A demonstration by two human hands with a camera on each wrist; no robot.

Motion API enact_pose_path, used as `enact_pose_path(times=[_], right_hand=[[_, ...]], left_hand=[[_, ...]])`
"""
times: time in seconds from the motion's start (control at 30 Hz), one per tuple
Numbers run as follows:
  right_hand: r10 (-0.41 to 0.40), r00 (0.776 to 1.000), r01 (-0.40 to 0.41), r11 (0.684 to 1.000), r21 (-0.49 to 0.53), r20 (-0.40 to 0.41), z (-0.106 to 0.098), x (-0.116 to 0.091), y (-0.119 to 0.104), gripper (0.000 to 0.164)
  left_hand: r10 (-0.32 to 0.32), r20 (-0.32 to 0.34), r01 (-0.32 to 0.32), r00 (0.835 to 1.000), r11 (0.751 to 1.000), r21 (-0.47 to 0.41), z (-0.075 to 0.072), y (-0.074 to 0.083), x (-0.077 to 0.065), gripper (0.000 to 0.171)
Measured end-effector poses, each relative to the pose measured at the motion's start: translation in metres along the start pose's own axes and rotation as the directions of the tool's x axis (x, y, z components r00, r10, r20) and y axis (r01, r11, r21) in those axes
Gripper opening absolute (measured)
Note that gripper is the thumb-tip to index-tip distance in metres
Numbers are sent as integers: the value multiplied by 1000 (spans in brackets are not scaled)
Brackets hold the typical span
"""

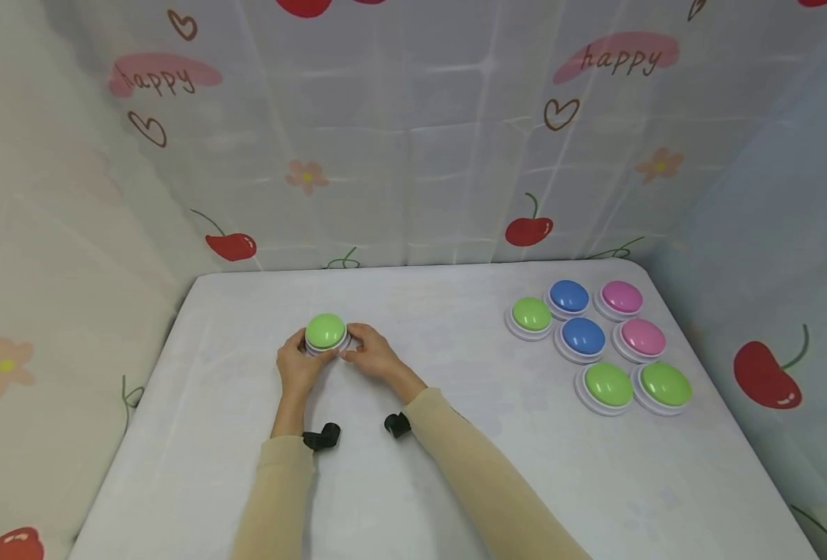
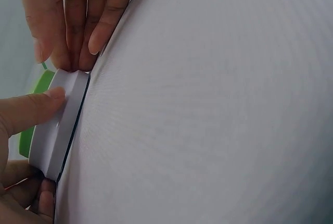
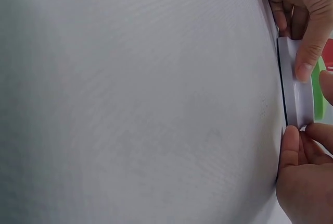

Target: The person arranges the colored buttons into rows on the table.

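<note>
Gripping, left hand [image 1: 296, 369]: the white base of the green-domed button [image 1: 326, 332] is being held, thumb against its near wall and fingers curled at its left side, presumably so that the dome is being left free.
Green-domed button: it is being presented upright, left of the middle of the white table [image 1: 441, 311], its underside apparently being supported there.
Right hand [image 1: 376, 359]: the base's right side is being held by curled fingers; steadiness is probably being gained from this opposed grip.
Cluster at right: one green button [image 1: 530, 313], two blue buttons [image 1: 583, 335], two nearer green buttons [image 1: 609, 384] and two pink buttons [image 1: 643, 337] are being grouped closely, domes up, perhaps so that working room is being left around the hands.
</note>
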State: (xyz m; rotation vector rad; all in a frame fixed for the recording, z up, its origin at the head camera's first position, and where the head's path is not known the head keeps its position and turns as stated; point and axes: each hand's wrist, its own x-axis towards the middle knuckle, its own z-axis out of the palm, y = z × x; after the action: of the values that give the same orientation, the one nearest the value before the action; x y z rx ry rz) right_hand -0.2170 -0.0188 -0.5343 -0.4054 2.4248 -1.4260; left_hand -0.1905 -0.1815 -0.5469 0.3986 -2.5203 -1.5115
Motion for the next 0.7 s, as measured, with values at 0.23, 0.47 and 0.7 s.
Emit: enact_pose_path(times=[0.23, 0.47, 0.7], right_hand=[[1, 1000, -1, 1000, 9, 11, -1, -1, -1, 59], [-4, 1000, 4, 1000, 7, 13, -1, -2, -1, 60], [11, 1000, -11, 1000, 15, 7, -2, -2, -1, 61]], left_hand=[[0, 8, 0, 1000, 1000, 11, -1, -2, 1, 77], [-15, 13, 15, 1000, 1000, 15, -1, -3, 1, 80], [-21, 25, 20, 999, 999, 33, 0, 1, 1, 85]])
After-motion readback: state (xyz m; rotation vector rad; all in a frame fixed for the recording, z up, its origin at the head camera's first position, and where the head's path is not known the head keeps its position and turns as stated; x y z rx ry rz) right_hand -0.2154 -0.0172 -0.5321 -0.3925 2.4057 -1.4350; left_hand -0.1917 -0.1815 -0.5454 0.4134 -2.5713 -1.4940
